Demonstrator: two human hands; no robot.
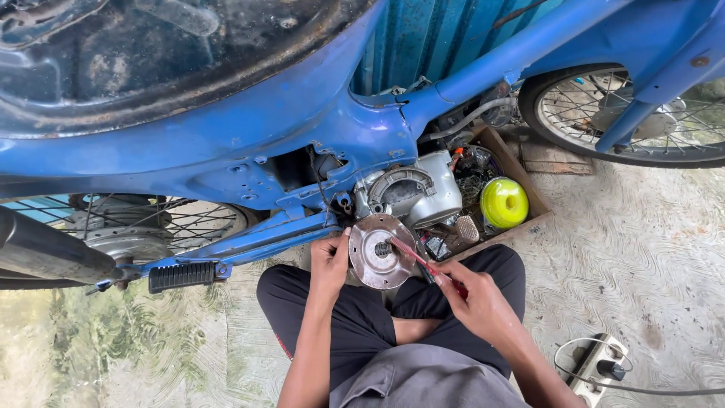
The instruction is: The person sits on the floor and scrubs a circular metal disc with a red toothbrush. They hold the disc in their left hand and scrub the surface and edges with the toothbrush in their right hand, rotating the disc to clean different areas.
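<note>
The person is sitting cross-legged just near of the blue motorbike (249, 128), working at the engine (411, 193). The round metal disc (377, 253) is standing off the engine, in the middle of the scene, just near of the open housing and above the knees. By that I judge the part is already pulled off, and cleaning or refitting is what is remaining.

The left hand (329, 261) is gripping the disc's left edge, fingers curled round the rim. The right hand (474, 302) is pinching a red-handled tool (424, 263), whose tip is touching the disc's hub.

The disc is looking dull and rust-brown on its flat face, with a small dark centre boss.

Far right, a wooden box (529, 193) is holding a yellow spool (504, 202) and small parts. A power strip (600, 370) is lying near right on the floor.
</note>
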